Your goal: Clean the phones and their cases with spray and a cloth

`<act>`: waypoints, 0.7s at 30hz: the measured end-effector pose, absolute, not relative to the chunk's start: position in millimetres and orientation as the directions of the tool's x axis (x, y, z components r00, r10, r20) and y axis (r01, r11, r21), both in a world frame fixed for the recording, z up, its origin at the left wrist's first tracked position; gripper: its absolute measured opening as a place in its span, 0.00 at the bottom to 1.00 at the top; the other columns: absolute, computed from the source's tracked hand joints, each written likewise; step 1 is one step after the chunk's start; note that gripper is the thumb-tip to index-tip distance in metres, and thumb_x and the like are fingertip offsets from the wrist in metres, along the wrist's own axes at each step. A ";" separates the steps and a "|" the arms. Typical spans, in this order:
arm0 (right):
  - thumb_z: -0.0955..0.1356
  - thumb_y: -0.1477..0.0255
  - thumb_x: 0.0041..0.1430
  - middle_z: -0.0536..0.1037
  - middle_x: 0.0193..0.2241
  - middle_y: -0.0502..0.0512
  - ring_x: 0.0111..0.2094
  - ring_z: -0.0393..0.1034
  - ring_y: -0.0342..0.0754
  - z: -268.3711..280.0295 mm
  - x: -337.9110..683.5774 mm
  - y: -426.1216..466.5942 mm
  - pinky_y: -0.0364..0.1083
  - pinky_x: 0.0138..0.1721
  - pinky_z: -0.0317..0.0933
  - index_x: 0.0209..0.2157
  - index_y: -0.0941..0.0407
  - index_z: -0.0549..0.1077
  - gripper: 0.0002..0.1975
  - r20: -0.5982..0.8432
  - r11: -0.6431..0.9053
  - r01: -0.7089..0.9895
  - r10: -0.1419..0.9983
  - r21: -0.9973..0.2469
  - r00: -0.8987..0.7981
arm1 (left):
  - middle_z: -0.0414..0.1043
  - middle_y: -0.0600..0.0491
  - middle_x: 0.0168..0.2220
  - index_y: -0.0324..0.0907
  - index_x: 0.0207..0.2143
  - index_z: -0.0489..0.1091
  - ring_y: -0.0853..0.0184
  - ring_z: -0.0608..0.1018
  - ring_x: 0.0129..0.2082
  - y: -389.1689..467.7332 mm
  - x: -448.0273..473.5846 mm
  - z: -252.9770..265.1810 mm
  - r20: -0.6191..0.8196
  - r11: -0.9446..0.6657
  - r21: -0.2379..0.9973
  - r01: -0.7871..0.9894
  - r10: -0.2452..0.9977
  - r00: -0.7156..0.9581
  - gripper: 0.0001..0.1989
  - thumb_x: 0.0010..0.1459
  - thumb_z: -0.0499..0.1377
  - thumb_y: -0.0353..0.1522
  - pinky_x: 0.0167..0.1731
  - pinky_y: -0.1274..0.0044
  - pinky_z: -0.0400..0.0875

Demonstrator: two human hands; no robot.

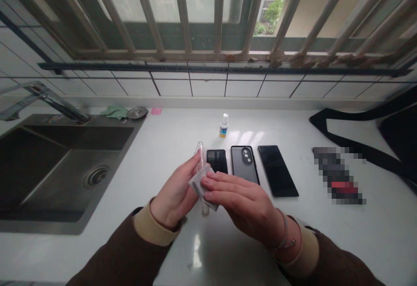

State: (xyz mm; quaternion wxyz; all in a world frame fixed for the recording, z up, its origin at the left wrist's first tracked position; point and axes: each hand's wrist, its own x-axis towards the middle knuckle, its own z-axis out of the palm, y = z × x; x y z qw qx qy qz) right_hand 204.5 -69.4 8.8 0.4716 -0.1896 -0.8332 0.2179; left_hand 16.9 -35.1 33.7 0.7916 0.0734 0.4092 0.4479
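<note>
A clear phone case [201,153], turned nearly edge-on, is gripped in my left hand [176,188] above the counter. Fingers of my right hand [249,201] press a folded grey cloth [198,183] against the case, hiding its middle. Just beyond my hands lies a small dark phone [217,159]. To its right is a black-rimmed phone case [241,164] with a camera cutout, its lower end covered by my right hand. A larger black phone [278,171] lies farther right. Behind them a small white bottle [223,126] with a blue and yellow label stands upright.
A steel sink [73,216] with a chrome faucet [61,106] takes up the left side. Near its back corner are a green cloth [114,112], a round metal lid [137,112] and a pink slip [156,111]. A black strap [352,140] and a pixelated item [339,175] lie right.
</note>
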 end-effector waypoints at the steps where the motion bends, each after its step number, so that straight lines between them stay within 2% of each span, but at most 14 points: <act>1: 0.67 0.86 0.73 0.79 0.65 0.60 0.69 0.71 0.52 9.9 204.3 -70.7 0.60 0.71 0.70 0.70 0.54 0.70 0.29 0.704 0.850 0.093 0.487 -0.519 -0.517 | 0.73 0.53 0.24 0.40 0.33 0.73 0.71 0.75 0.19 -32.9 15.9 34.1 -0.622 0.592 0.484 -0.644 0.751 0.223 0.17 0.75 0.59 0.40 0.20 0.81 0.72; 4: 0.66 0.84 0.74 0.80 0.63 0.62 0.71 0.68 0.52 13.2 202.1 -73.0 0.58 0.73 0.67 0.67 0.59 0.72 0.24 0.692 0.888 0.072 0.403 -0.455 -0.599 | 0.74 0.53 0.27 0.42 0.42 0.73 0.68 0.77 0.20 -29.8 12.9 34.0 -0.652 0.601 0.475 -0.643 0.731 0.202 0.17 0.77 0.54 0.44 0.21 0.78 0.74; 7: 0.66 0.82 0.76 0.81 0.63 0.61 0.71 0.68 0.51 12.9 198.3 -72.7 0.54 0.73 0.66 0.65 0.57 0.74 0.21 0.666 0.888 0.100 0.407 -0.448 -0.625 | 0.78 0.49 0.34 0.47 0.56 0.72 0.63 0.82 0.27 -33.2 11.2 35.2 -0.514 0.520 0.501 -0.692 0.822 0.245 0.23 0.78 0.46 0.50 0.29 0.73 0.80; 9: 0.65 0.81 0.77 0.80 0.63 0.58 0.71 0.69 0.49 11.1 196.5 -72.1 0.52 0.72 0.67 0.66 0.54 0.74 0.21 0.649 0.877 0.112 0.426 -0.467 -0.630 | 0.80 0.45 0.39 0.49 0.61 0.71 0.60 0.85 0.34 -37.3 11.0 37.9 -0.410 0.472 0.512 -0.718 0.868 0.279 0.30 0.76 0.44 0.56 0.36 0.69 0.83; 12: 0.65 0.80 0.77 0.79 0.64 0.57 0.70 0.69 0.49 8.9 196.6 -71.7 0.55 0.75 0.62 0.66 0.53 0.74 0.21 0.636 0.887 0.135 0.416 -0.442 -0.650 | 0.82 0.42 0.43 0.45 0.61 0.74 0.56 0.86 0.41 -42.5 11.7 43.2 -0.353 0.482 0.495 -0.723 0.872 0.339 0.39 0.71 0.44 0.63 0.47 0.63 0.83; 15: 0.66 0.80 0.76 0.78 0.65 0.56 0.71 0.69 0.50 8.2 198.4 -71.6 0.61 0.79 0.51 0.68 0.52 0.72 0.23 0.627 0.888 0.226 0.445 -0.400 -0.640 | 0.83 0.41 0.45 0.40 0.60 0.76 0.56 0.86 0.44 -45.1 12.5 45.6 -0.367 0.517 0.499 -0.696 0.853 0.371 0.44 0.68 0.45 0.66 0.50 0.64 0.81; 17: 0.66 0.82 0.75 0.76 0.67 0.55 0.71 0.68 0.51 8.0 199.9 -71.1 0.63 0.79 0.48 0.70 0.49 0.69 0.27 0.624 0.867 0.307 0.496 -0.392 -0.604 | 0.83 0.40 0.45 0.38 0.60 0.77 0.57 0.86 0.45 -46.2 13.0 43.9 -0.378 0.547 0.514 -0.661 0.836 0.397 0.43 0.69 0.49 0.64 0.49 0.68 0.80; 21: 0.64 0.84 0.74 0.74 0.69 0.55 0.72 0.66 0.52 6.5 202.8 -69.0 0.65 0.80 0.46 0.73 0.47 0.67 0.31 0.633 0.795 0.458 0.599 -0.398 -0.490 | 0.84 0.40 0.49 0.37 0.58 0.79 0.58 0.85 0.48 -47.9 15.9 34.8 -0.362 0.598 0.535 -0.597 0.800 0.478 0.33 0.74 0.54 0.56 0.47 0.70 0.80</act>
